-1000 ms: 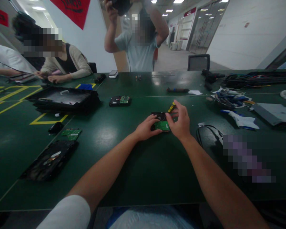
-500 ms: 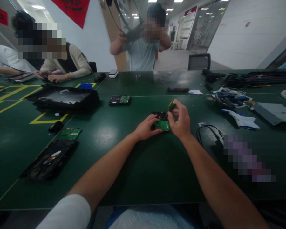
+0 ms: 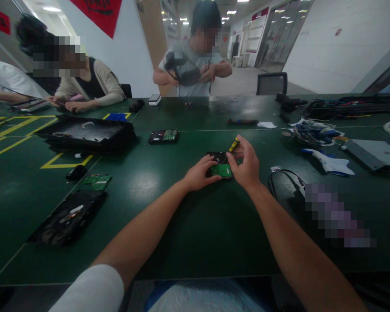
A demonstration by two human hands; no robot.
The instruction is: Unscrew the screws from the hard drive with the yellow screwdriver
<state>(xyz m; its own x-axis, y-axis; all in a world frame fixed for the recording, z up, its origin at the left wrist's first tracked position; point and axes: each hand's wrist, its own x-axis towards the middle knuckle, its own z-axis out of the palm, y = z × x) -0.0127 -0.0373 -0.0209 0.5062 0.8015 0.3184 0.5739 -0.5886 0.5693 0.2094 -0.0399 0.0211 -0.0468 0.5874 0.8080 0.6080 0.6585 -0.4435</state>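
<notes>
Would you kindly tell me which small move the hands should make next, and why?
I would probably have the right hand twist the yellow-and-black screwdriver: it slants down toward the hard drive, where its tip seems to rest, and the left hand holds the drive on the green table.

Headgear (image 3: 186, 73): at 12 o'clock across the desk (image 3: 182, 242), lowered from overhead to chest height.
Co-worker (image 3: 198, 56): both arms dropped from head height to around the chest.
Screwdriver (image 3: 234, 144): rolled in the right hand (image 3: 247, 164) since half a second ago, yellow patches showing again.
</notes>
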